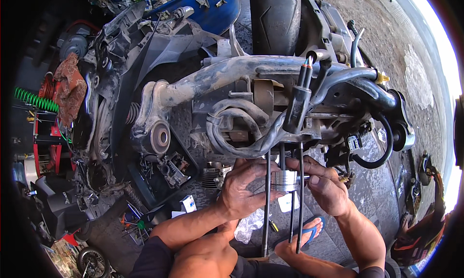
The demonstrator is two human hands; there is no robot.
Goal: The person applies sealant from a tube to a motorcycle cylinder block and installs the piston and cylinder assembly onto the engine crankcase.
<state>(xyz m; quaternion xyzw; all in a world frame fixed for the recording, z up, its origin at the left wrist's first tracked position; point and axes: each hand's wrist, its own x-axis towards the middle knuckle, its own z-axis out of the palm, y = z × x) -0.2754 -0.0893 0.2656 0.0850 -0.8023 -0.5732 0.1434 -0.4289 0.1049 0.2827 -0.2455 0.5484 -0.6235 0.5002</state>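
A shiny silver piston (284, 181) with ring grooves sits among several long dark studs (267, 205) that stick out from the engine. My left hand (244, 186) grips the piston from the left, its fingers passing behind a stud and its thumb below. From the other side my right hand (328, 187) closes on the piston's right edge, thumb and fingers beside another stud. Whether a small part lies under the right fingertips cannot be made out. Above both hands hangs a looped black hose (237, 145) on the dusty frame (212, 80).
A finned cylinder (212, 175) stands beside my left hand. Left of it, a dark tray (145, 181) holds a carburetor (173, 170). A clear plastic bag (250, 225) and a small white box (187, 203) lie on the floor. A tyre (275, 21) rises at the back, near a blue drum (212, 12).
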